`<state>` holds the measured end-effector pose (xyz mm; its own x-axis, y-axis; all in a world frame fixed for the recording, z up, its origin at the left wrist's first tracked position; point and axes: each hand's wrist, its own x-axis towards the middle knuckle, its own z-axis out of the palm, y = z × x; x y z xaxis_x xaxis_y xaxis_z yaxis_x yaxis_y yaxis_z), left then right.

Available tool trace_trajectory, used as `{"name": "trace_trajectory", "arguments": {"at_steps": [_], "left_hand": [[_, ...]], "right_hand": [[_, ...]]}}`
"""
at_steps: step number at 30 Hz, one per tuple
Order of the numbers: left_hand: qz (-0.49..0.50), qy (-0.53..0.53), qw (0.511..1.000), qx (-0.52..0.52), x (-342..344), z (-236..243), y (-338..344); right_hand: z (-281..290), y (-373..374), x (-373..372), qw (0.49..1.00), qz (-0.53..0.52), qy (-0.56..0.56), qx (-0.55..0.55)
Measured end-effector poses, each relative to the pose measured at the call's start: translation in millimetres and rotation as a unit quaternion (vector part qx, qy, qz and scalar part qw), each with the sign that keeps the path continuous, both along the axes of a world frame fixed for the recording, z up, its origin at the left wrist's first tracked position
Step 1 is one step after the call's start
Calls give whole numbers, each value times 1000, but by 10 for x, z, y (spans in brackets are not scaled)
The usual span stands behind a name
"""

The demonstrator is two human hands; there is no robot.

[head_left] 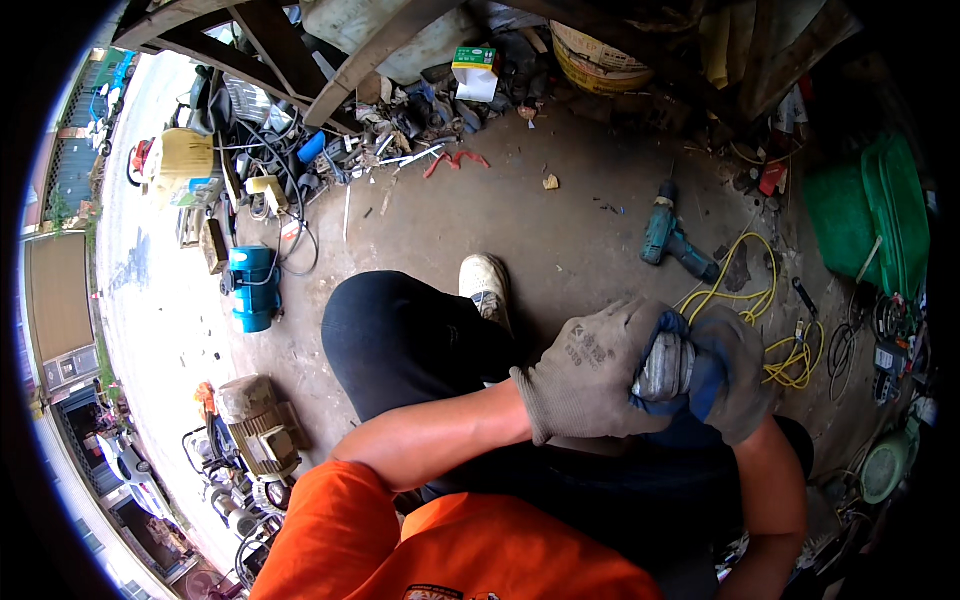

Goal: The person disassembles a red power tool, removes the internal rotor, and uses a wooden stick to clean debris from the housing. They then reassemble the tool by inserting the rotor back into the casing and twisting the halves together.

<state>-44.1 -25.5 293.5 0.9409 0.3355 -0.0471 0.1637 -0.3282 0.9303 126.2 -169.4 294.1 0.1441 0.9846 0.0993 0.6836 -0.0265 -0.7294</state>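
A silvery-grey metal piece [665, 367] with ridges sits between my two gloved hands, above my right thigh. My left hand [597, 368], in a grey-brown work glove with blue on the palm side, is wrapped round it from the left. My right hand [735, 372], gloved the same way, closes on it from the right. Fingers cover most of the piece, so its full shape is hidden. Beyond my hands a teal cordless drill [672, 238] lies on the floor, its bit pointing away. A yellow cable [765, 285] lies loosely coiled beside my right hand.
A green plastic bin [868, 215] stands at the right. On the left are a blue motor [255, 288] and a brown, worn motor [262, 430]. Scrap and wires are heaped along the far side, under wooden beams [385, 55], with a green-and-white box [476, 72].
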Motion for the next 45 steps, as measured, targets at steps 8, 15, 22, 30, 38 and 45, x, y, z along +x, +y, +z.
{"name": "trace_trajectory", "arguments": {"at_steps": [8, 15, 22, 30, 38, 45], "left_hand": [[19, -75, 990, 114, 3, -72, -25], [6, -11, 1000, -2, 25, 16, 37], [-22, 13, 999, -20, -7, 25, 5], [12, -73, 994, 75, 13, -63, 2], [-7, -18, 1000, -17, 10, 28, 4], [-22, -37, 997, 67, -10, -24, 25]], "right_hand": [[-7, -74, -202, 982, -120, 105, -99], [90, -1, 29, 1000, -26, -4, 11], [55, -35, -17, 999, -31, 8, -23], [26, -58, -223, 868, -276, 350, -218], [57, -31, 48, 997, 7, -72, 23], [24, -99, -264, 861, -268, 387, -191]]}}
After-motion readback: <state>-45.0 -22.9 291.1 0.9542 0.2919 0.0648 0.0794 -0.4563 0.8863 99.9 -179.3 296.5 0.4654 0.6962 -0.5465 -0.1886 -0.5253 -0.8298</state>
